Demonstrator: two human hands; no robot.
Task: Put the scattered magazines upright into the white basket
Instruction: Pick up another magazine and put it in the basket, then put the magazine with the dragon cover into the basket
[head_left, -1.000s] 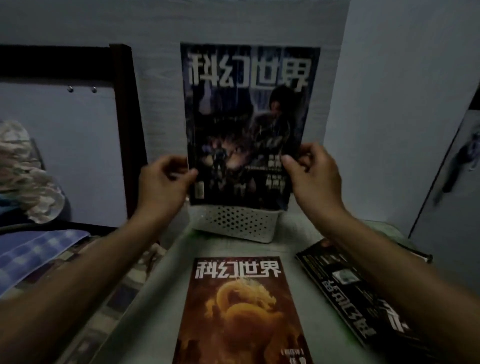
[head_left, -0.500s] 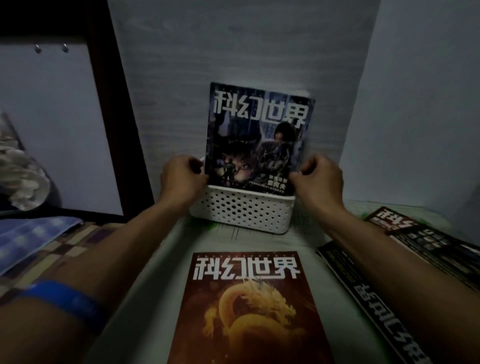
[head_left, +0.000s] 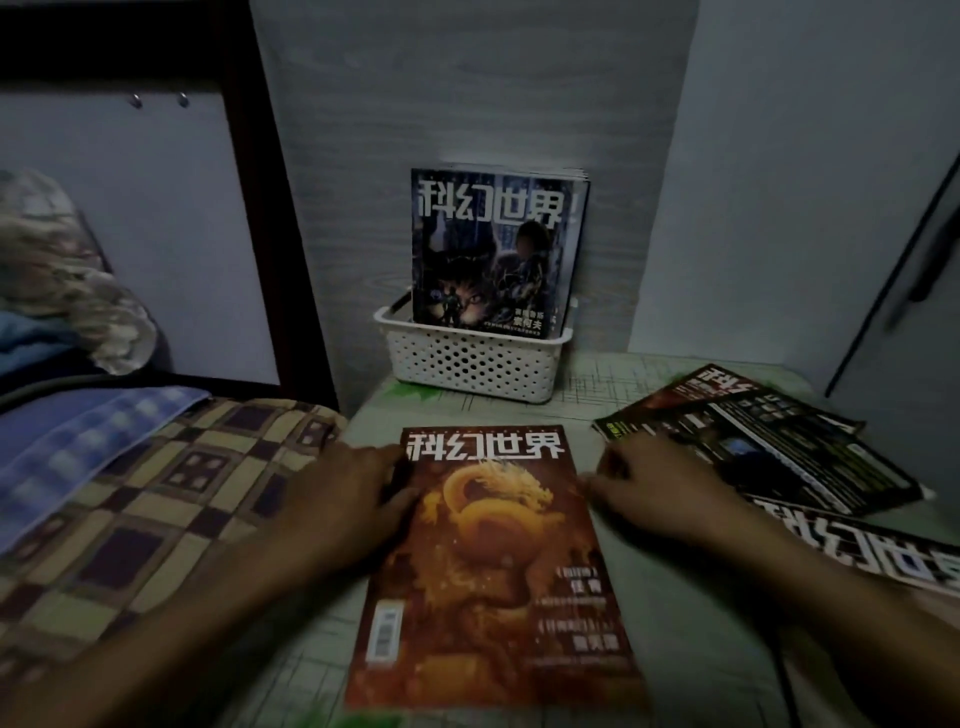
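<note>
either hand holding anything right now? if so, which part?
Nothing is lifted. The left hand rests its fingers on the orange dragon magazine at its upper left edge; the right hand sits open by its right edge.

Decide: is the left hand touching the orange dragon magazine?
Touching: the head view shows the left hand with its fingers lying over the orange dragon magazine's left edge.

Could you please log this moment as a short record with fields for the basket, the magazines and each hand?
basket: white basket against the wall, at the table's far edge
stored: blue magazine upright in it
flat, centre: orange dragon magazine
flat, right: dark magazines, overlapping
left hand: at the orange cover's left edge, thumb on it
right hand: empty, beside its right edge; contact unclear
</note>
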